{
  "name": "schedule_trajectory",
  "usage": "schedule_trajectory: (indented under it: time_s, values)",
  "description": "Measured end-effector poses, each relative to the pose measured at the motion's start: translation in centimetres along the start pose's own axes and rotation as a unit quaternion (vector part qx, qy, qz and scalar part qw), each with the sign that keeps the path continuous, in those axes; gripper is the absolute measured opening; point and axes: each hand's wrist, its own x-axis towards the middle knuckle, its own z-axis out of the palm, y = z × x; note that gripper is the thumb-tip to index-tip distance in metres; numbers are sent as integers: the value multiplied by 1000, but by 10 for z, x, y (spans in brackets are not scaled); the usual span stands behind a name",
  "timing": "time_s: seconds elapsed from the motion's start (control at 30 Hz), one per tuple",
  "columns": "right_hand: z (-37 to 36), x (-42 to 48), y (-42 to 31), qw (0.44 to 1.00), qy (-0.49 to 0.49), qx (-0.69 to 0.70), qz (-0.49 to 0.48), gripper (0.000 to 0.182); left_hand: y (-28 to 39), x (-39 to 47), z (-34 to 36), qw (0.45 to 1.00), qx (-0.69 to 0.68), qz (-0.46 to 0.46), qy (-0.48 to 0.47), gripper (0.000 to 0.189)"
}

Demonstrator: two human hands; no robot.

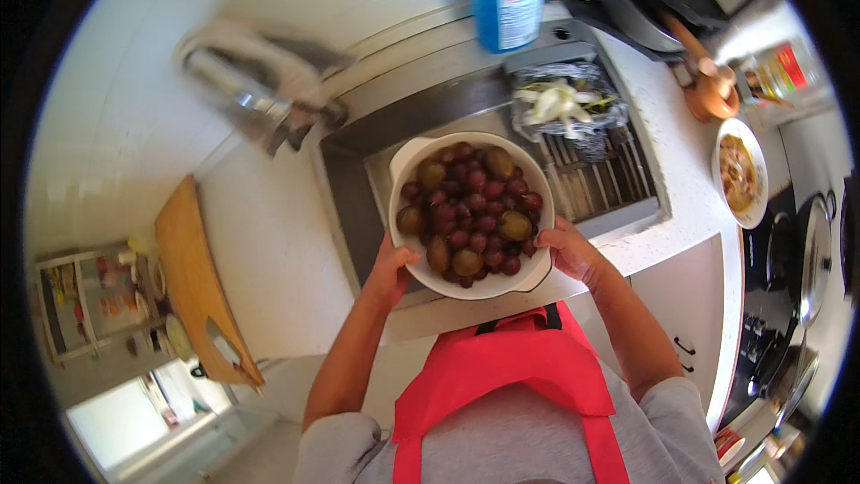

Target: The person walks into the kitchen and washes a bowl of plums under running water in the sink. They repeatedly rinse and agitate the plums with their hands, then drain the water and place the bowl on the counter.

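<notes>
A white two-handled bowl (pixel 411 262) is held up over the sink (pixel 349 195) in front of my red apron. It is filled with red grapes (pixel 476 202) and several larger greenish-brown fruits (pixel 515 226), whose kind I cannot tell. My left hand (pixel 393 269) grips the bowl's lower left rim with the thumb on top. On the right side, my right hand (pixel 568 249) holds the rim, its thumb close to the grapes.
Vegetable scraps (pixel 557 104) lie in a dark plastic bag over the sink's grey rack (pixel 631 208). A faucet (pixel 235 87) rises at left, a blue bottle (pixel 507 3) behind. Rightward are a bowl of food (pixel 739 175) and a stove (pixel 759 282); leftward, a wooden board (pixel 195 275).
</notes>
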Motion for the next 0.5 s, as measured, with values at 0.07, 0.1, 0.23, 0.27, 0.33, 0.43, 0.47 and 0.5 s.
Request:
schedule_trajectory:
  time_s: [0.07,0.1,0.23,0.27,0.33,0.43,0.47,0.5]
  values:
    - [29,9,20,999,2,23,-26,51,19,-1,-26,999,36,-35,-12,62]
    - [42,13,28,999,5,34,-43,51,33,-1,-34,997,53,-59,-22,61]
    - [84,27,52,995,62,11,-75,55,84,23,-104,987,153,18,50,64]
    - [88,30,55,995,60,-12,-80,57,97,30,-116,969,172,128,121,62]
    - [89,41,61,990,84,-64,-96,56,120,53,-122,848,168,349,363,47]
    - [92,50,71,981,130,-89,-113,50,138,97,-138,794,342,367,343,34]
    - [93,50,73,978,150,-85,-119,48,144,104,-132,787,419,331,309,30]
    - [102,49,74,978,152,-67,-123,48,147,107,-131,772,494,291,276,26]
